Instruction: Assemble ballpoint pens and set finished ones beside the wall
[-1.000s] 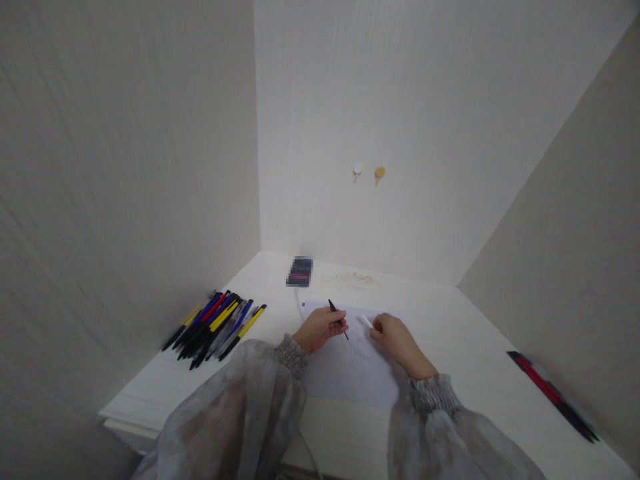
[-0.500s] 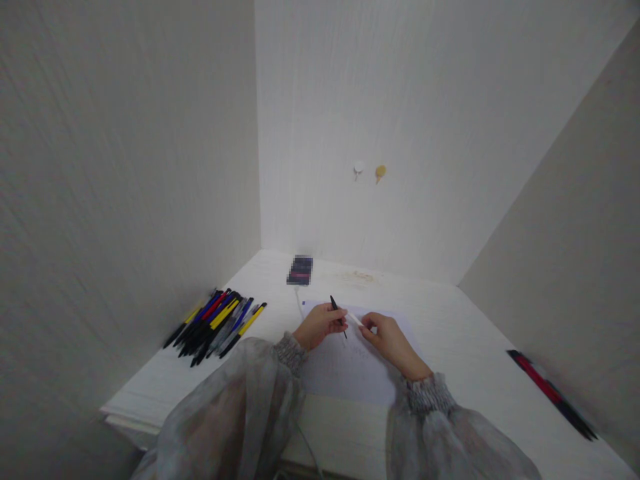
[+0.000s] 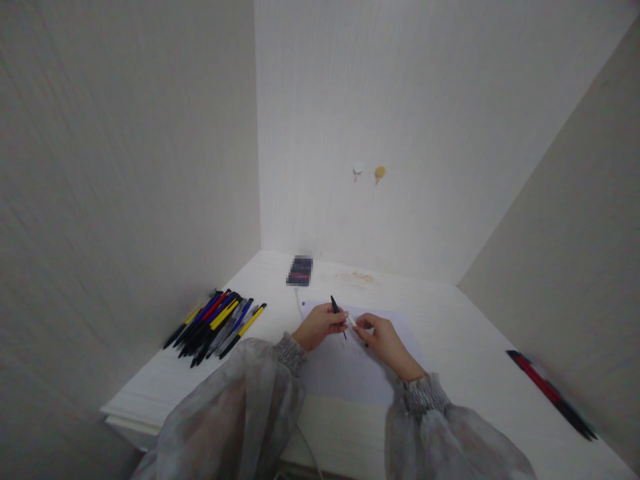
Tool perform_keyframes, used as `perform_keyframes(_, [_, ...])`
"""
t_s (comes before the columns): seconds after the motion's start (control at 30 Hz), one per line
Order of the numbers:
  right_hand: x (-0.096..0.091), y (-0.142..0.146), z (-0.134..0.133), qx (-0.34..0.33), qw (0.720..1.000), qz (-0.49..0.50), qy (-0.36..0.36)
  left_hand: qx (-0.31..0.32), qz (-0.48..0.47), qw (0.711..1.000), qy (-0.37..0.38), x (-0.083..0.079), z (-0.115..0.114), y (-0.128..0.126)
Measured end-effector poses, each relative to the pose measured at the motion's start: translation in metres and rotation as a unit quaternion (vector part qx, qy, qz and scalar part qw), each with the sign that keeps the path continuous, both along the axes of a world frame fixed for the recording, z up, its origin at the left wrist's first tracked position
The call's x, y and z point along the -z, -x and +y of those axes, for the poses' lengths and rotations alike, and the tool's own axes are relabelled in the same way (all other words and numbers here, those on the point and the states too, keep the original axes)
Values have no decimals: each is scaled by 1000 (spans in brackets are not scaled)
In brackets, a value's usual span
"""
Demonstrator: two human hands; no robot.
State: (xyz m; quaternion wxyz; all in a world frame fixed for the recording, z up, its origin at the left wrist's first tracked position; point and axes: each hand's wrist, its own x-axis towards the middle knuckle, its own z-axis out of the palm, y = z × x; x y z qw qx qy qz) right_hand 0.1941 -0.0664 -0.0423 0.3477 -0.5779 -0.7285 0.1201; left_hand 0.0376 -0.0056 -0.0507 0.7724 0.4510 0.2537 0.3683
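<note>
My left hand (image 3: pixel 320 327) is closed around a slim black pen part (image 3: pixel 335 304), which stands tilted with a thin tip pointing down. Between my two hands is a short white tube-like piece (image 3: pixel 351 321); its left end reaches the left fingertips. The thumb and fingers of my right hand (image 3: pixel 384 339) pinch its other end. Both hands are over a sheet of paper (image 3: pixel 345 380) with faint marks on it. Fingers hide part of both pieces, so I cannot tell whether they touch each other.
A heap of pens (image 3: pixel 220 327), black with yellow, blue and red, lies at the left. More pens (image 3: pixel 547 390) lie along the right wall. A blurred-out dark device (image 3: pixel 300 271) with a white cable (image 3: pixel 299 301) is at the back. Two hooks (image 3: pixel 358 169) are on the back wall.
My right hand has shifted slightly left, closer to my left hand, and less of the white piece shows between them. The left hand is almost unmoved.
</note>
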Motion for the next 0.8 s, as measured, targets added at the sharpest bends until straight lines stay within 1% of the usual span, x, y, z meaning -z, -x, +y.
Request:
perform_keyframes(0.1, [4, 2, 3, 4, 997, 71, 4, -4, -44, 999, 23, -4, 0, 0])
perform_keyframes(0.17, [3, 3, 2, 2, 994, 114, 3, -26, -85, 995, 45, -7, 1, 0])
perform_keyframes(0.23, [-2, 5, 0, -4, 988, 154, 5, -66, -129, 987, 73, -9, 5, 1])
perform_keyframes(0.33, [-7, 7, -3, -18, 981, 192, 21, -141, -181, 966, 115, -10, 12, 4])
perform_keyframes(0.4, [-6, 6, -4, -24, 980, 195, 31, -184, -204, 953, 127, -10, 18, 6])
perform_keyframes(0.47, [-3, 5, -3, -27, 982, 184, 33, -209, -216, 945, 125, -10, 21, 8])
perform_keyframes(0.6, [1, 4, -1, -21, 987, 155, 27, -219, -222, 945, 100, -10, 22, 9])
perform_keyframes(0.8, [-1, 6, -1, -12, 990, 141, 21, -203, -211, 954, 69, -13, 16, 7])
